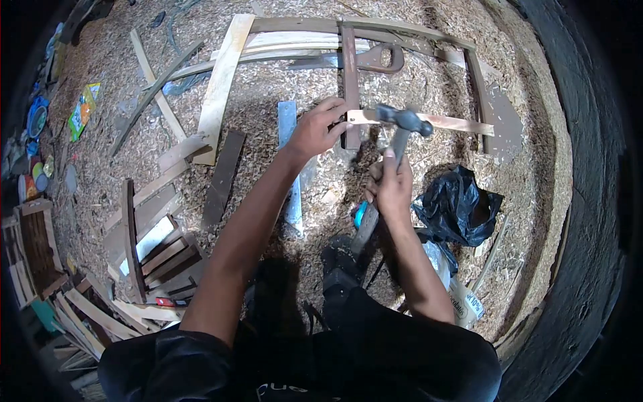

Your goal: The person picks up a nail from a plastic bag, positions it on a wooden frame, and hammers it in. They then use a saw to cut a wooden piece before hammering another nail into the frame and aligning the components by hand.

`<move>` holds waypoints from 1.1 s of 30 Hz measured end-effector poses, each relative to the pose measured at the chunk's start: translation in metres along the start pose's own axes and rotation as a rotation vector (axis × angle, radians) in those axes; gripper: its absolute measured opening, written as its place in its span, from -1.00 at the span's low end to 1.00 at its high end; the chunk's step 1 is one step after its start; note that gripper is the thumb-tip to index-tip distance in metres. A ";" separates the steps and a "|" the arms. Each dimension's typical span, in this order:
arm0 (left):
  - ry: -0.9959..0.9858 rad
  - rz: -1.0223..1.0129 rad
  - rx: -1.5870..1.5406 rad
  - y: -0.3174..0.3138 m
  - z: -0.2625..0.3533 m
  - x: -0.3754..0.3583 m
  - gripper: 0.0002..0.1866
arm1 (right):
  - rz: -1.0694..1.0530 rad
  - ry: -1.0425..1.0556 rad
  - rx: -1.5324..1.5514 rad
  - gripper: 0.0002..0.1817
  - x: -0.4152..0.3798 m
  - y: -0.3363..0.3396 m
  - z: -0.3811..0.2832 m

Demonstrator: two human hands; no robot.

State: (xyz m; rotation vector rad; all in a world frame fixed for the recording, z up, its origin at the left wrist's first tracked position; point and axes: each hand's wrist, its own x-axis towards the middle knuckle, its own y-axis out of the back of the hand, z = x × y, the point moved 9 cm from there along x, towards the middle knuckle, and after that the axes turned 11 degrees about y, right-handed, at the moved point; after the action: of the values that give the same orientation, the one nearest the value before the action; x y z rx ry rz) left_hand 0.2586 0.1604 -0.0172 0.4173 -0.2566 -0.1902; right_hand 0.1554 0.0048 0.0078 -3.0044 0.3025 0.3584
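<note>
My right hand (392,187) is wrapped round the handle of a ball-peen hammer (405,120). Its dark metal head is raised over a pale wooden strip (459,124) and hides part of it. With thumb and fingers, my left hand (318,127) grips the left end of that strip, where it crosses a brown wooden slat (350,74). Whether a nail is between the fingers cannot be made out. Slat and strip belong to a wooden frame (295,25) lying on the ground, with a dark side piece (477,94) at its right.
A handsaw (382,58) lies under the slat. Near my left forearm is a grey-blue board (288,117); a black plastic bag (459,204) sits right of my right hand. Wood offcuts (161,261) and a crate (40,248) are at left, on shavings-covered ground.
</note>
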 end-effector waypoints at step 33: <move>0.862 -0.028 -0.487 -0.029 -0.080 0.017 -0.45 | -0.083 0.589 -0.760 -0.67 -0.019 -0.021 -0.098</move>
State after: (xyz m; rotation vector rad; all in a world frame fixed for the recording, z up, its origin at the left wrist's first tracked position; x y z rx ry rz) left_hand 0.2938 0.1604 -0.0965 -0.0076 0.6364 -0.0816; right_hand 0.1631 0.0171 0.1085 -3.7899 0.0819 -0.5734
